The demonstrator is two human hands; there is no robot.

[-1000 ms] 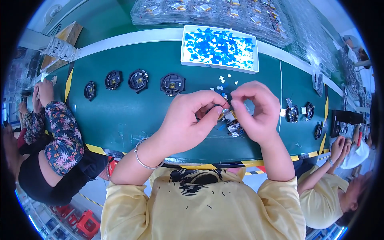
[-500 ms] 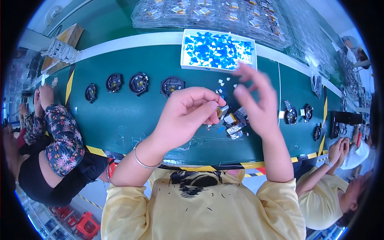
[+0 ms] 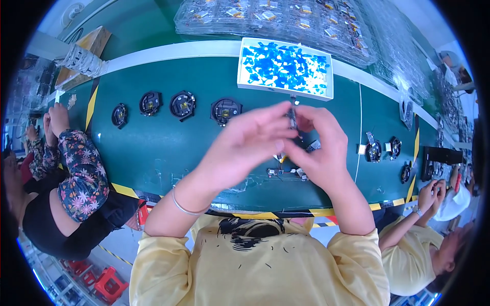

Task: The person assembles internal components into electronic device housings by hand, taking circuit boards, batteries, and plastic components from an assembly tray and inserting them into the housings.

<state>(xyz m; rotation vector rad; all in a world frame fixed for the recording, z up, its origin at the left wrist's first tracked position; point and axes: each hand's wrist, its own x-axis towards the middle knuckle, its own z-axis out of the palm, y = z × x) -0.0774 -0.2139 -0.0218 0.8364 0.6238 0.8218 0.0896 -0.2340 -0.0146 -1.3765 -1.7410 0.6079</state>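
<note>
Over the green bench top, my left hand and my right hand meet, their fingers closed around a small dark electronic part. The left fingers are a little blurred, and most of the part is hidden by the fingertips. Beneath and between my hands lie small circuit boards and other loose electronic pieces, partly covered by the right hand. Left of my hands, several round black watch-like housings rest in a row. Just beyond my fingers stands a white box of blue and white film bits.
Clear plastic trays of small parts sit behind the white rail. More black housings lie to the right, near a black stand. Co-workers sit on both sides, one with a floral sleeve. Yellow-black tape marks the bench edge.
My right hand has come down from near the box, closing against the left hand. My left hand has shifted slightly up and turned. The view has shifted slightly.
</note>
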